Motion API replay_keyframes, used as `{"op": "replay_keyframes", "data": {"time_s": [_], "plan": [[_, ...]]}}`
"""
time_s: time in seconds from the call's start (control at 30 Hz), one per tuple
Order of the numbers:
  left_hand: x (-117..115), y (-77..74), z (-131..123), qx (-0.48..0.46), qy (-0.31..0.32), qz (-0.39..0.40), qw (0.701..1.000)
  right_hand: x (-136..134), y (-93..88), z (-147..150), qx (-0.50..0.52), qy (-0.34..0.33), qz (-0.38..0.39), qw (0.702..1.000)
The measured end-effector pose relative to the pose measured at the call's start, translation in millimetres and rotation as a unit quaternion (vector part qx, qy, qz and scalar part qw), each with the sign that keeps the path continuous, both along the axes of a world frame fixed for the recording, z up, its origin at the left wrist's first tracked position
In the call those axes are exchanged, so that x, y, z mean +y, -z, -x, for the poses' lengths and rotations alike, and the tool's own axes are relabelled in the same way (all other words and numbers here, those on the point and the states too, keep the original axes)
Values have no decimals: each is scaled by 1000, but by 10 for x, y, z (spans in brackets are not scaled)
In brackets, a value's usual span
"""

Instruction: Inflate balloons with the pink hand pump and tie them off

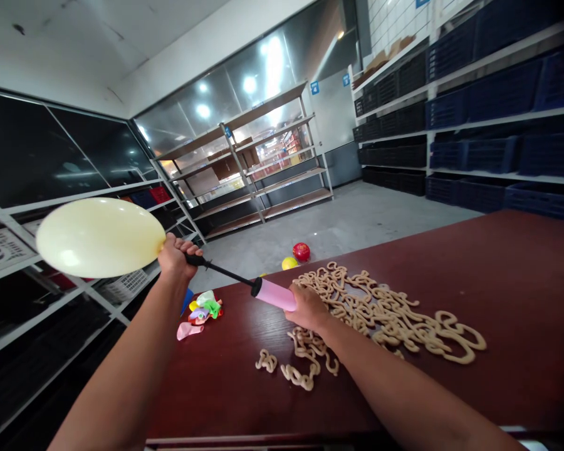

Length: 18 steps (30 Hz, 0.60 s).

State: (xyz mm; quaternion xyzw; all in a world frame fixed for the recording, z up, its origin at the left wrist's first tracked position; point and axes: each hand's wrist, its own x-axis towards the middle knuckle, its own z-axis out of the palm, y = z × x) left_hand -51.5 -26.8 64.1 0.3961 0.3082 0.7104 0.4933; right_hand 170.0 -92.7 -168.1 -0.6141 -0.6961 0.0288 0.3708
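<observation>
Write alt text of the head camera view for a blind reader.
A person's left hand holds the black end of a pump at the base of an inflated pale yellow balloon, while the right hand grips the pump's pink barrel. Limp balloons and tan, rope-like loops lie on a dark red table.

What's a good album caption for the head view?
Left hand holding an inflated cream balloon and black pump handle, right hand gripping the pump's pink barrel.
</observation>
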Motion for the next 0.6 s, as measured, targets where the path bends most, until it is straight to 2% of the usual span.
{"op": "replay_keyframes", "data": {"time_s": [0.1, 0.27, 0.4, 0.5, 0.6], "plan": [[19, 187, -233, -5, 28, 8, 1000, 5, 9, -20, 9, 11, 13, 1000], [-26, 597, -683, 4, 56, 46, 997, 23, 33, -28, 16, 21, 24, 999], [-115, 835, -867, 0, 57, 54, 997, 32, 35, -26, 20, 15, 24, 999], [-149, 858, -800, -11, 48, 54, 997, 28, 18, -25, 5, 16, 8, 1000], [-146, 724, -585, -13, 31, 50, 998, 25, 19, -22, -7, -3, -19, 1000]]}}
